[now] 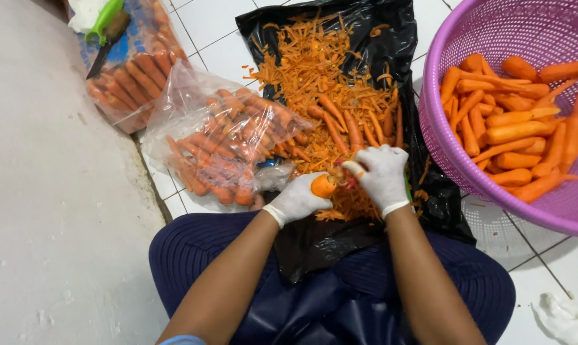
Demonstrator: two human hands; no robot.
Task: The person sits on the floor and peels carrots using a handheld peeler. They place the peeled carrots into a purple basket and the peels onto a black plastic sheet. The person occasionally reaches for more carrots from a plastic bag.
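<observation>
Your white-gloved left hand [296,199] and white-gloved right hand [381,176] close around a bright orange carrot [323,185] above a glossy black plastic sheet [372,25] strewn with orange peelings [321,70], beside a pink-purple perforated plastic basket [493,25] of orange peeled carrots [512,131] on white floor tiles [212,25].

Left of your hands, two clear plastic bags of carrots: near bag [222,150] w/ blue print, far bag [132,73] touching behind it.
</observation>
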